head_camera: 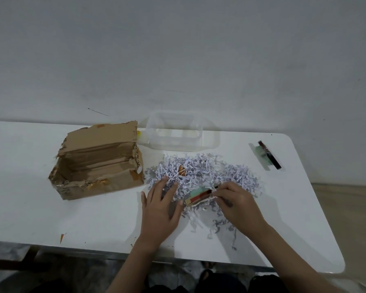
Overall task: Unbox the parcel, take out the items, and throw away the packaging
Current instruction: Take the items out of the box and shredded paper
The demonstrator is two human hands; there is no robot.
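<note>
So from the head camera you're looking down at a white table [51, 218] pushed against a plain grey wall. On the left side sits the parcel, a beat-up cardboard box [97, 166] with its flap standing up at the back and torn, tape-covered edges; the inside looks bare from this angle. Just right of it is a big messy pile of shredded paper [209, 172] spread straight on the table, white with bluish print, and there's a bit of orange something [182, 170] poking out near the top of the pile, can't tell what it is. Behind the shreds, up by the wall, is a clear plastic container [178, 132], open side up, with a small yellow bit showing between it and the box flap. Over toward the right edge lies a long thin dark item [269, 155] on a greenish backing, well apart from the pile. The left hand [160, 204] lies flat with fingers spread and straight, fingertips pressing into the near left edge of the shreds. The right hand [235, 199] is curled and pinching one end of a small packaged item [200, 195], greenish with a red and dark stripe, which sits low over the front of the pile between the two hands.
</note>
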